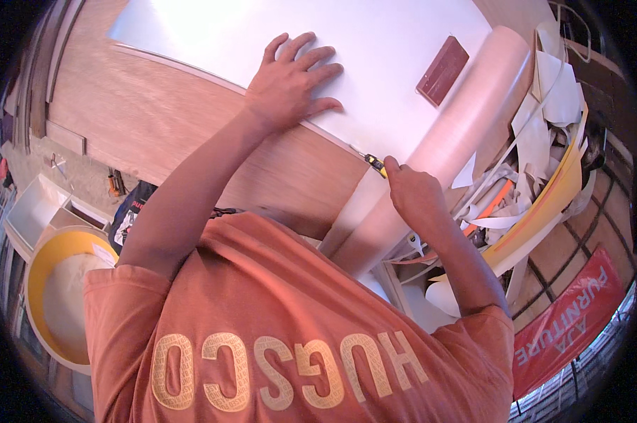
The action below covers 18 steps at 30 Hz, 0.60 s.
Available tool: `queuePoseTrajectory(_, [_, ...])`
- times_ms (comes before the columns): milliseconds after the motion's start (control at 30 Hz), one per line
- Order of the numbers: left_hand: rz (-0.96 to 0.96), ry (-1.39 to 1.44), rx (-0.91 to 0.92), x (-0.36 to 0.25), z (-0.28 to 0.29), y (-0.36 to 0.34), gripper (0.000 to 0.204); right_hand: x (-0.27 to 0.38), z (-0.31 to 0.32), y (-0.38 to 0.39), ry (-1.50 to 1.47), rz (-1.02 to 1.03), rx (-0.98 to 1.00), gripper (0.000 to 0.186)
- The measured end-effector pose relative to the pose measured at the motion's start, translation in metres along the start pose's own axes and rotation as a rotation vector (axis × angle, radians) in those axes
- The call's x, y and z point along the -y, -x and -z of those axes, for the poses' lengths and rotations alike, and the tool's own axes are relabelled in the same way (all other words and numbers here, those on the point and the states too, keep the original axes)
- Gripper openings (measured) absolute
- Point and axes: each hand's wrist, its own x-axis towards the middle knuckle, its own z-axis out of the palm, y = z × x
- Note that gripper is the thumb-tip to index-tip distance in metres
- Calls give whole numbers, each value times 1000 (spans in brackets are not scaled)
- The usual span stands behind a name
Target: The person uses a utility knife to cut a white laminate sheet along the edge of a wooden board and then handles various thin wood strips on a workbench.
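My left hand (pixel 285 83) lies flat with fingers spread on a glossy white sheet (pixel 385 70), near its front edge. A yellow-and-black utility knife (pixel 375 165) is gripped in my right hand (pixel 415 196). Its thin blade points away to the left, at the white sheet's edge; whether it touches is too small to tell. Under the sheet lies a wooden board (pixel 170 102), bare along the near left side. A dark red-brown rectangular block (pixel 443 70) rests on the sheet at the right. Just beyond my right hand is a large pale, pinkish roll (pixel 466 106) of sheet material.
Curled offcuts (pixel 554 84) and a bent yellow strip (pixel 544 222) crowd the right side. At the lower left stand a round yellow-rimmed tub (pixel 40 282) and a pale open box (pixel 38 211). A red banner (pixel 572 328) hangs at the lower right.
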Motion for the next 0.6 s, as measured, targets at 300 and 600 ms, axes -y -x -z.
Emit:
queuePoseTrajectory(300, [3,-43,21,-1,1,0,56,-12,-8,13,24,-52,38,16])
queuePoseTrajectory(600, [12,-97,69,-1,-1,1,56,-20,-10,22,34,-68,43,19])
